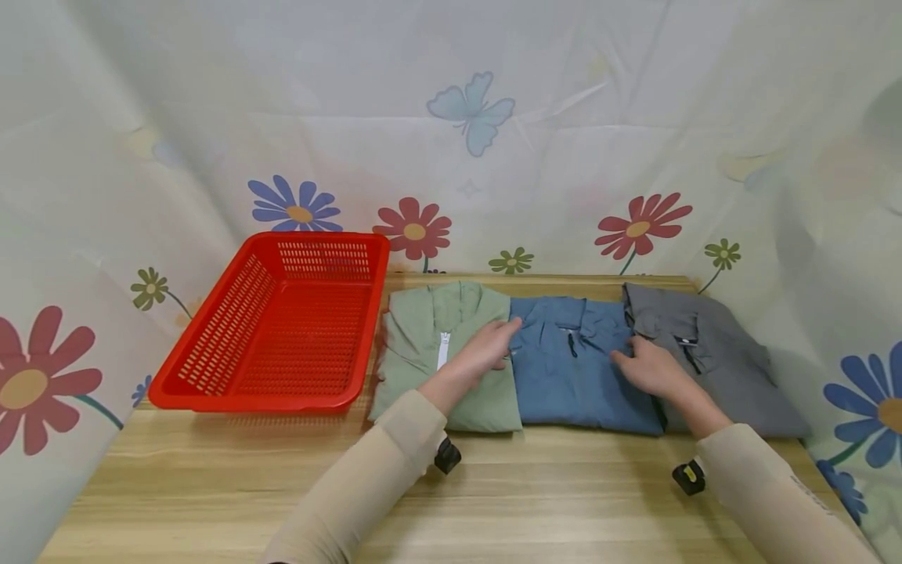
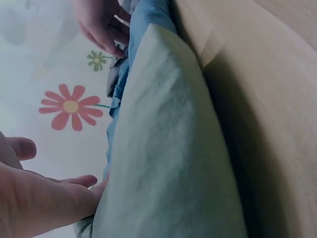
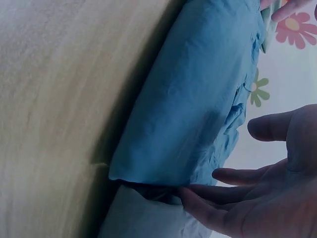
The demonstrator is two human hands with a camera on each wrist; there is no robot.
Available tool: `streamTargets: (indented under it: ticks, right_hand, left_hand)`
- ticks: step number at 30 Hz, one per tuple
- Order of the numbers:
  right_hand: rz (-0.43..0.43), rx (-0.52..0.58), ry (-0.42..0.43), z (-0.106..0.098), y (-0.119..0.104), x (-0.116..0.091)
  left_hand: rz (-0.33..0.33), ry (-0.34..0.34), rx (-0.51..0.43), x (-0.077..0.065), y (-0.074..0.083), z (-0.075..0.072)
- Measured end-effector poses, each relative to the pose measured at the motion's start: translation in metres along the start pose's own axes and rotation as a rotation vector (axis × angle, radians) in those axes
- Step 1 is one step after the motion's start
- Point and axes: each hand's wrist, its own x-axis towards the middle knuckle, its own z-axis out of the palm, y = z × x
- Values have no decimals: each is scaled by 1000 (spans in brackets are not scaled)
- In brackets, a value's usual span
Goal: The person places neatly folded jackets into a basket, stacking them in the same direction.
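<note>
Three folded garments lie side by side: a green zip jacket (image 1: 419,392), a blue jacket (image 1: 564,384) with a dark zip pull, and a grey one (image 1: 726,384). My left hand (image 1: 481,352) reaches over the green jacket, its fingers at the seam with the blue one. At the blue jacket's other side, my right hand (image 1: 654,368) has its fingertips where blue meets grey. In the right wrist view the fingers (image 3: 237,176) are fairly straight and the thumb stands apart. Neither hand grips cloth; some left fingertips are hidden in its wrist view.
A red perforated plastic basket (image 1: 296,337) stands left of the green jacket, with nothing inside it. Bare wooden tabletop (image 1: 550,493) runs along the front. A flower-printed curtain (image 1: 550,180) closes off the back and sides.
</note>
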Motion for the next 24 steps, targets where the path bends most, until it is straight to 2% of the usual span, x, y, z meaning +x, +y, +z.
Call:
streamTargets:
  ticks: [8,16,24]
  right_hand:
    - [28,48,-7,2,4,5]
    - [68,124,42,4,11,8]
    - [58,143,52,3,10,7]
  left_hand:
    - [-70,-5,52,10,4,-3]
    - [-52,-6,181,17,6,2]
    - [-57,25,211,16,12,8]
